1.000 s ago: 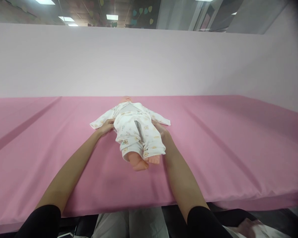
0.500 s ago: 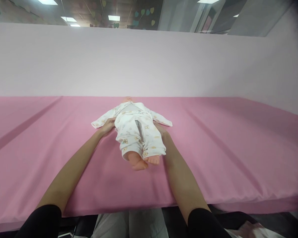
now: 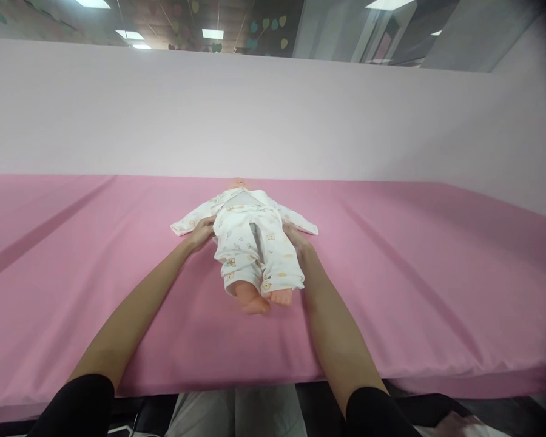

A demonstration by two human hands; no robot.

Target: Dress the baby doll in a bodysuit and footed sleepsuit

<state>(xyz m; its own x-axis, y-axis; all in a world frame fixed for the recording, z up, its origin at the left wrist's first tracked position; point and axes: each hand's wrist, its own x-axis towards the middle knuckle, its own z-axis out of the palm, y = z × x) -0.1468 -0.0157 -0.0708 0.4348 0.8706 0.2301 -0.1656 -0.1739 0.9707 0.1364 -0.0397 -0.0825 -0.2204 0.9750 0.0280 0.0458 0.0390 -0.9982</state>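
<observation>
Doll [image 3: 255,249] in a white printed sleepsuit [image 3: 248,233] lies on its back on a pink mattress [image 3: 414,291], bare feet [image 3: 261,299] toward the camera at 6 o'clock, head at 12. The left hand [image 3: 201,233] rests at the doll's side at 9 o'clock, fingers curled on the cloth near an empty sleeve; the right hand [image 3: 295,238] presses the opposite side at 3 o'clock, its fingers partly hidden, so their spread cannot be told. The dressing step appears under way; next likely calls for steadying the body while working the garment. A pale wall [image 3: 273,115] stands beyond.
</observation>
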